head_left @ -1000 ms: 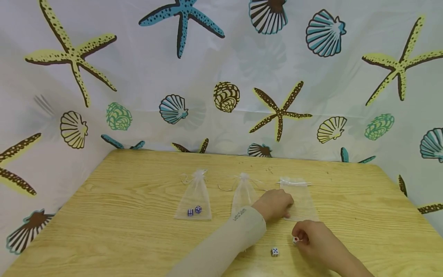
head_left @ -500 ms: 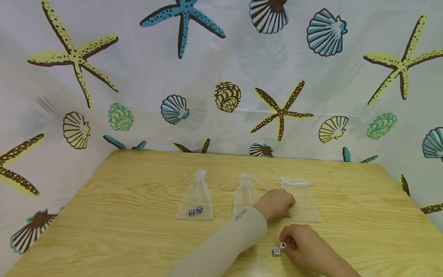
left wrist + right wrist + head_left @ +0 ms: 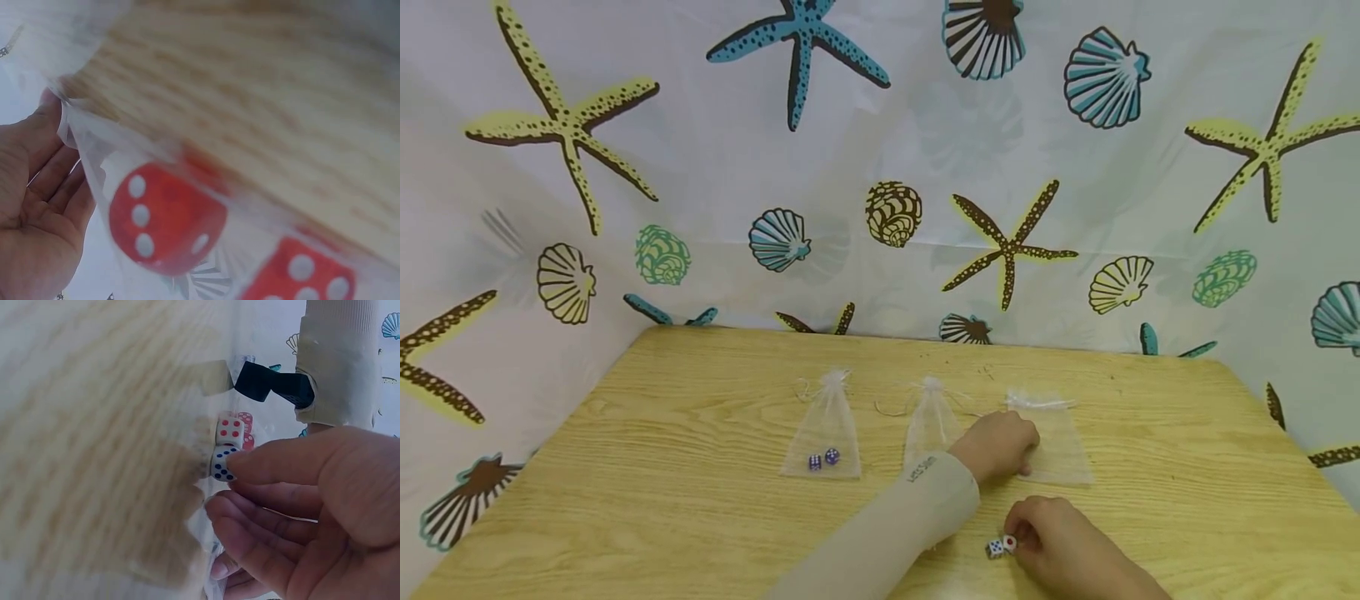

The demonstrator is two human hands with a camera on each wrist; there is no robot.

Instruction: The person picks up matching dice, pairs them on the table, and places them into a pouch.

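My left hand [image 3: 1000,446] lies at the left edge of the right-hand sheer bag [image 3: 1056,450]. In the left wrist view, the thumb and fingers of my left hand [image 3: 44,206] pinch sheer fabric. My right hand [image 3: 1067,546] holds a white die [image 3: 1010,543] with a red dot on top between thumb and finger, low over the table. A second white die [image 3: 995,548] with blue dots sits right against it. In the right wrist view, my thumb covers one edge of the blue-dotted side of the held die [image 3: 224,464]; the other die [image 3: 230,430] shows red dots.
The left bag [image 3: 831,417] contains two purple dice [image 3: 823,458]. My left sleeve [image 3: 910,517] partly covers the middle bag [image 3: 928,425]. Red dice [image 3: 169,215] show through sheer fabric. The wooden table [image 3: 625,500] meets a shell-printed curtain [image 3: 850,275] behind and at both sides.
My right hand has moved left and toward me with the white die, bringing it beside the other white die. My left hand has stayed at the bag.
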